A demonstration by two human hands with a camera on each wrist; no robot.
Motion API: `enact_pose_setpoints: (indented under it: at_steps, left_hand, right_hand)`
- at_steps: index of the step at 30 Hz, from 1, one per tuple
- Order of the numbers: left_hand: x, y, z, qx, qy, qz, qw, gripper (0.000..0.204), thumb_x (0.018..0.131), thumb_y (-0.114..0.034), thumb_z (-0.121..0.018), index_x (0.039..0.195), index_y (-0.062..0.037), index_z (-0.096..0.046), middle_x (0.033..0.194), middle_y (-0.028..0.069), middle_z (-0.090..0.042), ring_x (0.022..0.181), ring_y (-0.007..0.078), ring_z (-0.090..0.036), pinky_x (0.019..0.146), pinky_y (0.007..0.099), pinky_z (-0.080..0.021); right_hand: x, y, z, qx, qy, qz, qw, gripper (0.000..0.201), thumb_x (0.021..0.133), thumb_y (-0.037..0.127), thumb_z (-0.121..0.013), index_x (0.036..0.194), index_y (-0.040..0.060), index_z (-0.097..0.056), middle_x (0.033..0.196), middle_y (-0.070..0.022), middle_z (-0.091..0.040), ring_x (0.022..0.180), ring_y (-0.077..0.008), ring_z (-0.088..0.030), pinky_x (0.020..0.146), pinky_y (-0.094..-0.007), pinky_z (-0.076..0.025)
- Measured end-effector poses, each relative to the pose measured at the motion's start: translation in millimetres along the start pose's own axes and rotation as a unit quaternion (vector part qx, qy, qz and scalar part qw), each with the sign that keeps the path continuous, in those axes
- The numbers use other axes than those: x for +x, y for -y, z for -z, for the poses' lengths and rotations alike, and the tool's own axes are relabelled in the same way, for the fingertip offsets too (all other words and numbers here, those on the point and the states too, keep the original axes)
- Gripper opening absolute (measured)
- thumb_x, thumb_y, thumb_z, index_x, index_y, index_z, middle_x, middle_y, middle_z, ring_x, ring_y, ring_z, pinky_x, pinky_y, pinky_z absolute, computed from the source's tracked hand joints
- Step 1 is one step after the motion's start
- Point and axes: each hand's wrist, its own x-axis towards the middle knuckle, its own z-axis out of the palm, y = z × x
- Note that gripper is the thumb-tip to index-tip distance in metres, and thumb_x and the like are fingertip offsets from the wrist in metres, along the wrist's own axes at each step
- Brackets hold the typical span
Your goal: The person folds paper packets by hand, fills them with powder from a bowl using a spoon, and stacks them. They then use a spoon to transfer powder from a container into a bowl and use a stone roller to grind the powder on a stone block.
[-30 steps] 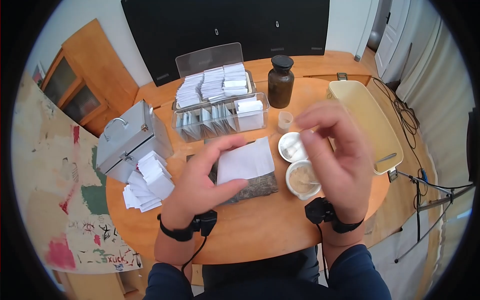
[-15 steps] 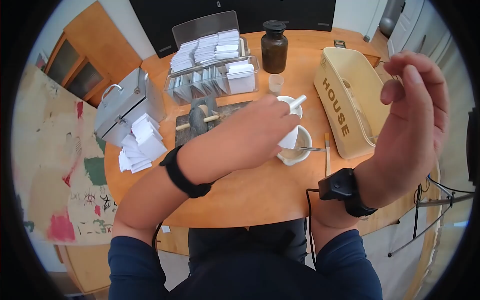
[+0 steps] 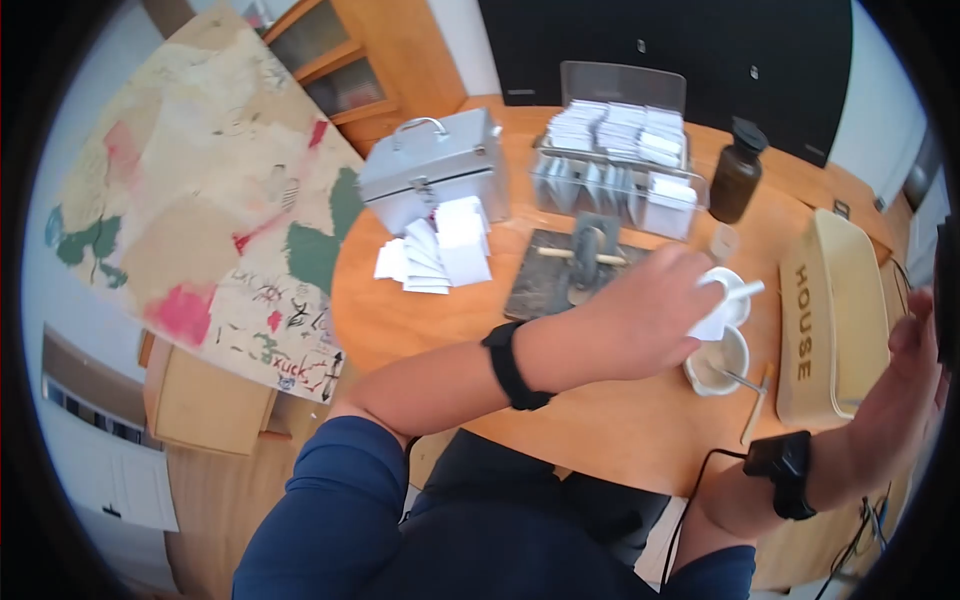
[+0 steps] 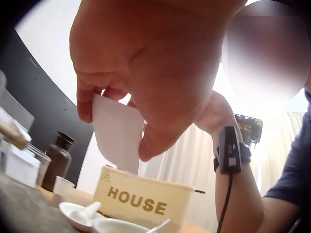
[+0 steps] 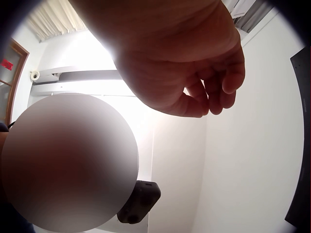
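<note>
Pinched between the thumb and fingers of my left hand (image 3: 635, 315) is a white paper (image 3: 708, 324), held over the near side of two small white bowls. The left wrist view shows the paper (image 4: 116, 133) hanging upright from the left hand (image 4: 150, 73). One bowl (image 3: 741, 340) holds pale brown powder and a metal handle; behind it a white dish (image 4: 68, 208) carries a white pestle (image 4: 89, 212). My right hand (image 3: 895, 400) is raised at the right edge, fingers loosely bent, holding nothing visible; the right wrist view shows this hand (image 5: 184, 73) against a pale wall.
A cream HOUSE bin (image 3: 800, 330) stands right of the bowls, a thin stick (image 3: 757, 405) beside it. Behind are a dark bottle (image 3: 738, 175), a small cup (image 3: 723, 242) and boxes of packets (image 3: 620, 135). Leftward lie a dark slab (image 3: 530, 285), folded papers (image 3: 462, 240) and a metal case (image 3: 435, 175).
The left hand crossed rightward from the slab to the bowls, carrying the paper. The right hand moved outward to the right. The head view has swung left, and a grey tool now shows on the slab.
</note>
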Motion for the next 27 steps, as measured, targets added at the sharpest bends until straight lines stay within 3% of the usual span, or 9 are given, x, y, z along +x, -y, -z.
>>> enact_pose_setpoints:
  at_steps: [3, 6, 8, 13, 15, 18, 20, 22, 27]
  left_hand:
    - [-53.1, 16.1, 38.6, 0.002, -0.094, 0.134, 0.986, 0.044, 0.074, -0.013, -0.077, 0.111, -0.0039, -0.056, 0.114, 0.0179, -0.056, 0.106, 0.0312, -0.057, 0.089, 0.0393, -0.048]
    - [-84.0, 31.3, 41.3, -0.104, -0.164, 0.240, 0.951, 0.036, 0.082, -0.018, -0.075, 0.109, -0.0040, -0.055, 0.105, 0.0109, -0.059, 0.096, 0.0237, -0.059, 0.081, 0.0343, -0.049]
    - [-84.3, 34.4, 35.6, -0.496, -0.177, 0.345, 0.777, 0.026, 0.091, -0.016, -0.069, 0.109, -0.0045, -0.054, 0.102, 0.0044, -0.060, 0.092, 0.0125, -0.058, 0.078, 0.0266, -0.049]
    - [-50.5, 24.6, 20.6, -0.590, -0.115, 0.281, 0.748, 0.024, 0.099, -0.018, -0.057, 0.119, -0.0054, -0.053, 0.114, 0.0032, -0.059, 0.106, 0.0103, -0.056, 0.093, 0.0283, -0.047]
    - [-38.3, 25.9, 9.9, -0.742, -0.164, 0.267, 0.593, 0.027, 0.102, -0.025, -0.053, 0.120, -0.0059, -0.052, 0.116, 0.0041, -0.057, 0.109, 0.0117, -0.055, 0.096, 0.0315, -0.046]
    - [-26.8, 31.8, 3.1, -0.792, -0.172, 0.230, 0.538, 0.028, 0.103, -0.029, -0.051, 0.118, -0.0063, -0.052, 0.116, 0.0044, -0.056, 0.109, 0.0128, -0.055, 0.097, 0.0335, -0.045]
    - [-21.3, 35.7, -0.9, -0.789, -0.169, 0.228, 0.545, 0.026, 0.103, -0.030, -0.051, 0.116, -0.0069, -0.053, 0.115, 0.0043, -0.056, 0.107, 0.0129, -0.056, 0.096, 0.0331, -0.046]
    - [-14.0, 35.6, 0.8, -0.811, -0.155, 0.245, 0.509, 0.026, 0.102, -0.031, -0.052, 0.114, -0.0067, -0.053, 0.114, 0.0042, -0.056, 0.105, 0.0123, -0.056, 0.095, 0.0326, -0.046]
    - [-9.2, 47.7, -3.0, -0.794, -0.193, 0.247, 0.521, 0.022, 0.100, -0.027, -0.057, 0.108, -0.0071, -0.053, 0.103, -0.0005, -0.054, 0.097, 0.0056, -0.053, 0.089, 0.0270, -0.046]
  right_hand:
    - [-5.2, 5.6, -15.8, 0.034, 0.032, 0.020, 0.999, 0.016, 0.097, 0.007, -0.052, 0.102, -0.0013, -0.066, 0.106, -0.0101, -0.064, 0.082, -0.0086, -0.050, 0.075, -0.0234, -0.041]
    - [-13.1, 21.1, -53.3, -0.145, 0.089, 0.048, 0.984, 0.012, 0.095, 0.003, -0.053, 0.099, -0.0002, -0.063, 0.103, -0.0077, -0.061, 0.084, -0.0080, -0.049, 0.077, -0.0217, -0.040]
    - [-20.7, 16.0, -85.2, -0.101, 0.265, -0.052, 0.958, 0.011, 0.094, 0.001, -0.051, 0.100, -0.0008, -0.061, 0.104, -0.0053, -0.058, 0.088, -0.0084, -0.050, 0.080, -0.0209, -0.038]
    - [-27.8, -33.8, -133.6, -0.063, 0.413, -0.010, 0.909, 0.038, 0.084, 0.020, -0.073, 0.114, -0.0003, -0.062, 0.106, -0.0064, -0.063, 0.098, -0.0168, -0.057, 0.084, -0.0297, -0.043]
    - [-28.1, -37.8, -133.6, -0.073, 0.422, -0.039, 0.903, 0.042, 0.081, 0.021, -0.076, 0.113, -0.0002, -0.062, 0.106, -0.0065, -0.063, 0.099, -0.0172, -0.057, 0.084, -0.0307, -0.043]
    - [-29.0, -49.9, -131.6, -0.123, 0.425, -0.070, 0.894, 0.038, 0.079, 0.017, -0.079, 0.108, 0.0011, -0.060, 0.102, -0.0061, -0.062, 0.096, -0.0159, -0.057, 0.084, -0.0302, -0.044]
    - [-30.6, -61.8, -131.0, -0.074, 0.338, -0.177, 0.921, 0.030, 0.082, 0.010, -0.076, 0.103, 0.0033, -0.057, 0.095, -0.0041, -0.060, 0.091, -0.0131, -0.056, 0.081, -0.0272, -0.045]
    - [-33.2, -65.0, -137.5, -0.055, 0.327, -0.178, 0.926, 0.022, 0.086, 0.003, -0.071, 0.100, 0.0047, -0.054, 0.096, -0.0031, -0.057, 0.087, -0.0109, -0.055, 0.079, -0.0246, -0.045]
    - [-32.8, -83.1, -136.5, -0.024, 0.274, -0.167, 0.947, 0.016, 0.089, -0.002, -0.064, 0.099, 0.0032, -0.053, 0.106, -0.0063, -0.056, 0.095, -0.0121, -0.056, 0.085, -0.0255, -0.046]
